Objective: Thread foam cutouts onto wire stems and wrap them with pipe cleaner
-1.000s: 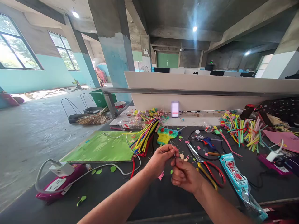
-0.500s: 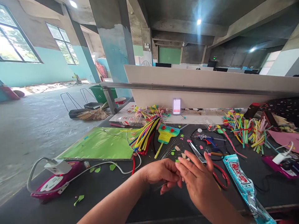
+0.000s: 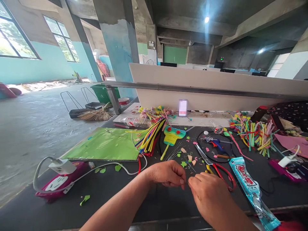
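Observation:
My left hand (image 3: 169, 174) is closed over the near side of the dark table, its fingers curled in a pinch. Just to its right, my right hand (image 3: 209, 190) is closed too, back of the hand up, with a small gap between the two. Anything pinched in either is too small or hidden to make out. Beyond them lie paper scraps (image 3: 190, 158) and a green paper star (image 3: 183, 164). Red-handled scissors (image 3: 223, 170) lie by my right hand. Farther back is a yellow and turquoise pipe-cleaner piece (image 3: 172, 137) with red dots, on a stick.
A bundle of pipe cleaners (image 3: 152, 138) lies by green sheets (image 3: 106, 146). Purple power strips (image 3: 59, 183) stand at both sides. A blue packet (image 3: 250, 186), glue gun (image 3: 218, 145), more pipe cleaners (image 3: 257, 134) and a phone (image 3: 183, 108) are on the table.
My right hand's fingers, stretched out over the left hand before, have curled in. The hands have drawn slightly apart. The view has shifted slightly.

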Motion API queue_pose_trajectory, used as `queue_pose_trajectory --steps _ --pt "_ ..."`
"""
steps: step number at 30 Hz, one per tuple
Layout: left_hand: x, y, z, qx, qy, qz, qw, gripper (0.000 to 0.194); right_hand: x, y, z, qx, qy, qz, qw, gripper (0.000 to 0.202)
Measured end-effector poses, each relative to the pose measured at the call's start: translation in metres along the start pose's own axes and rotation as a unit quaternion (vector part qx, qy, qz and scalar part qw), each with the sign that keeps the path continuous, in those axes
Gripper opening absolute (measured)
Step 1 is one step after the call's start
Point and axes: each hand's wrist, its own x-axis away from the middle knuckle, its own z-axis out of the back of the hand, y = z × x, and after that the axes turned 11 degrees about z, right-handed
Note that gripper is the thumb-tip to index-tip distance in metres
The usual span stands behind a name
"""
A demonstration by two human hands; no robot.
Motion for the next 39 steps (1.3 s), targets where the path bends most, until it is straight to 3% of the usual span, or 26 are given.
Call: queue_pose_trajectory --steps 6,10,12,14,16,17,19,21,25,27,29,32,34,35,37,39 --pt "0.021 0.002 0.020 -0.014 0.047 -0.032 0.998 0.017 0.007 -0.001 0.015 -0.036 -0.030 -0.061 0.997 0.024" --pt "0.034 0.003 0.030 0.111 0.127 -0.140 0.976 0.020 0.009 0.002 0.036 -0.218 -0.003 -0.151 0.964 0.020" --pt "0.033 0.003 0.032 0.183 0.155 -0.220 0.946 0.019 0.008 0.001 0.043 -0.378 0.016 -0.220 0.899 0.023" --pt "0.028 0.003 0.028 0.222 0.157 -0.270 0.924 0.017 0.004 -0.004 0.043 -0.557 0.015 -0.281 0.781 0.029" --pt "0.018 0.002 0.019 0.233 0.148 -0.275 0.921 0.018 -0.002 -0.012 0.034 -0.698 0.021 -0.312 0.644 0.033" --pt "0.013 0.001 0.013 0.236 0.139 -0.265 0.924 0.021 -0.005 -0.016 0.028 -0.739 0.034 -0.319 0.593 0.035" --pt "0.003 0.000 0.002 0.245 0.122 -0.250 0.929 0.026 -0.011 -0.022 0.011 -0.772 0.066 -0.331 0.538 0.035" --pt "-0.004 -0.001 -0.006 0.257 0.120 -0.245 0.927 0.026 -0.016 -0.026 -0.006 -0.770 0.102 -0.343 0.528 0.033" --pt "-0.015 -0.004 -0.011 0.292 0.130 -0.236 0.917 0.016 -0.020 -0.029 -0.032 -0.738 0.157 -0.367 0.543 0.032" --pt "-0.017 -0.005 -0.010 0.313 0.132 -0.224 0.913 0.014 -0.020 -0.029 -0.040 -0.726 0.151 -0.375 0.556 0.034" --pt "-0.018 -0.006 -0.009 0.325 0.131 -0.214 0.912 0.015 -0.019 -0.023 -0.045 -0.715 0.105 -0.371 0.584 0.038" --pt "-0.017 -0.006 -0.007 0.322 0.126 -0.207 0.915 0.016 -0.016 -0.004 -0.045 -0.658 0.018 -0.361 0.660 0.041" --pt "-0.016 -0.007 -0.006 0.314 0.116 -0.194 0.922 0.015 -0.015 0.013 -0.041 -0.604 0.037 -0.367 0.707 0.037" --pt "-0.016 -0.007 -0.007 0.310 0.107 -0.183 0.927 0.014 -0.014 0.021 -0.038 -0.597 0.069 -0.360 0.713 0.034" --pt "-0.018 -0.008 -0.010 0.300 0.086 -0.157 0.937 0.013 -0.014 0.034 -0.032 -0.628 0.129 -0.342 0.687 0.029" --pt "-0.020 -0.010 -0.014 0.290 0.063 -0.133 0.945 0.013 -0.014 0.041 -0.027 -0.692 0.149 -0.326 0.627 0.031"
